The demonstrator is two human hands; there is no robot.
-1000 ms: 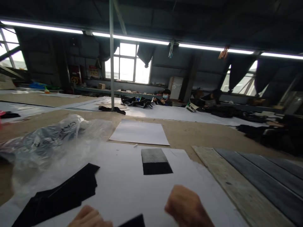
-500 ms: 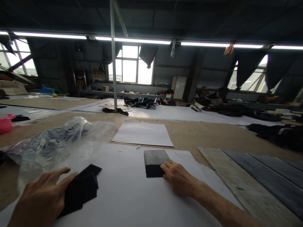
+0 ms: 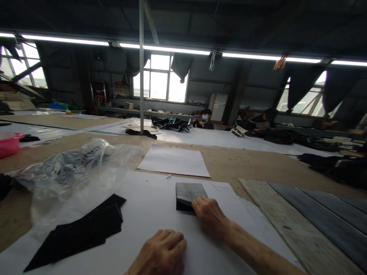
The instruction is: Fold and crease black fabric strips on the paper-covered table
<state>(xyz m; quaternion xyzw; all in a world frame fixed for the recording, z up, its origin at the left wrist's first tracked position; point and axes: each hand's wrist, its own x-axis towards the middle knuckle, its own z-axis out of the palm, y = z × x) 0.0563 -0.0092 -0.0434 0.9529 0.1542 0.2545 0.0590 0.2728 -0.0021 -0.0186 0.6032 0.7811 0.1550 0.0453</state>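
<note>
Workshop light falls from long ceiling tubes and grey windows onto a wide brown counter [image 3: 246,162]; a large white sheet [image 3: 149,214] covers its near part, and a smaller white sheet [image 3: 174,161] lies farther out on the bare board. On the large sheet sits a small grey-and-black fabric piece [image 3: 187,194], roughly square, grey on top with a black edge showing beneath; the right hand [image 3: 210,215] rests at its near right corner, fingers [image 3: 198,203] bent and pressed together on the piece's near edge, so the fabric lies just ahead of and under the fingertips; whether the edge is pinched or only pressed flat cannot be told. The left hand [image 3: 162,254] lies low on the white sheet, near the right hand but apart from the piece, its fingers curled under into a loose fist and touching no fabric. To the left, a stack of black fabric strips [image 3: 83,231] lies on the sheet, well apart from both hands; beyond it is a crumpled clear plastic bag [image 3: 71,168]. Grey wooden planks [image 3: 309,214] run along the right. A pink basin [image 3: 8,143] stands at the far left; a masked person [image 3: 205,119] sits far back.
</note>
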